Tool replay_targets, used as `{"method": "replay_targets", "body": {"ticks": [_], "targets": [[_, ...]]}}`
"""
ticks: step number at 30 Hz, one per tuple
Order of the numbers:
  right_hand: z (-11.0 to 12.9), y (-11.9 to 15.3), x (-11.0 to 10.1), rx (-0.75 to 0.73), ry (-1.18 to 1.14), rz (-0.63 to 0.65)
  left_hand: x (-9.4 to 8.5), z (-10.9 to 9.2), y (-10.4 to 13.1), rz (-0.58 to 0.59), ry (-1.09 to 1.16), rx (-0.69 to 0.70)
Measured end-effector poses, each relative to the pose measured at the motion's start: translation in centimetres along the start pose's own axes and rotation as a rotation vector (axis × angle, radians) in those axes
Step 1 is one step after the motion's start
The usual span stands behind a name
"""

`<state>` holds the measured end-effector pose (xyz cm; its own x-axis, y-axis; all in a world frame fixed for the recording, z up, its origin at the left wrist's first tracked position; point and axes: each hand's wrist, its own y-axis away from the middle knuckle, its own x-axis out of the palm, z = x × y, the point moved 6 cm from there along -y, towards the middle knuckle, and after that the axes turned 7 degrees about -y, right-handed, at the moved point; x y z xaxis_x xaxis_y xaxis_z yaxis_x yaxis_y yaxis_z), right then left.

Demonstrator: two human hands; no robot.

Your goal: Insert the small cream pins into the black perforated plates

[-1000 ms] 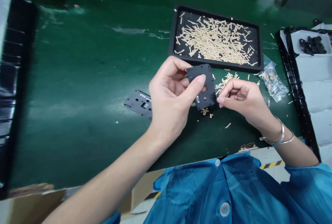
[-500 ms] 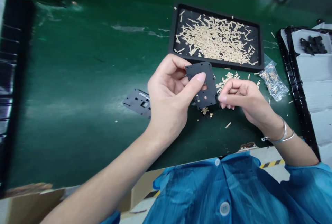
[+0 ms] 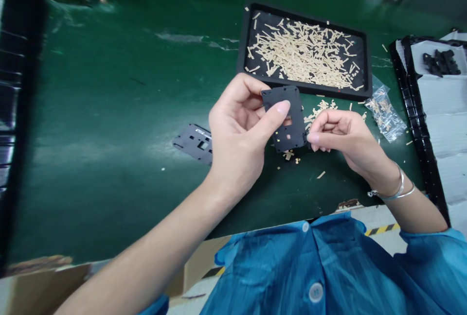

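Gripping left hand (image 3: 239,132), thumb (image 3: 274,117) across plate (image 3: 297,121)

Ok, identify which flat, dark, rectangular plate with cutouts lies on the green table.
The dark plate on the left, partly hidden by the bare left hand; the other dark plate is held in that hand.

The tabletop (image 3: 102,111) carries a tray (image 3: 335,92) toward its far side, strips (image 3: 302,55) lying within. One panel (image 3: 280,97) is in the left hand (image 3: 237,135); the right hand (image 3: 345,132) is at its lower right edge. A second panel (image 3: 190,141) lies left, partly covered by the left hand. A bag (image 3: 386,115) lies beside the tray's near right corner. Right of it stands a container (image 3: 421,115).
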<state>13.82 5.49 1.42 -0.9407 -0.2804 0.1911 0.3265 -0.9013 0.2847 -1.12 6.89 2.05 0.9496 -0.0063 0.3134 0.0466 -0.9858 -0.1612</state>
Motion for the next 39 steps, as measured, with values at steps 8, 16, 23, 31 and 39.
{"method": "replay_targets", "body": {"ticks": [8, 16, 23, 31, 39], "targets": [[0.07, -0.01, 0.17, 0.011, 0.005, -0.006, -0.02, 0.05, 0.13, 0.009, 0.006, 0.018], [-0.21, -0.04, -0.03, 0.019, 0.005, -0.004, -0.12, -0.06, 0.28, -0.011, -0.049, 0.044], [-0.08, 0.02, -0.09, 0.04, 0.009, -0.044, -0.21, -0.02, 0.14, 0.005, -0.044, 0.069], [-0.07, 0.0, -0.11, 0.025, 0.014, -0.033, -0.31, 0.23, 0.11, 0.025, -0.06, 0.062], [-0.01, 0.02, -0.14, 0.029, 0.026, -0.042, -0.14, 0.11, 0.24, 0.0, -0.041, 0.043]]}}
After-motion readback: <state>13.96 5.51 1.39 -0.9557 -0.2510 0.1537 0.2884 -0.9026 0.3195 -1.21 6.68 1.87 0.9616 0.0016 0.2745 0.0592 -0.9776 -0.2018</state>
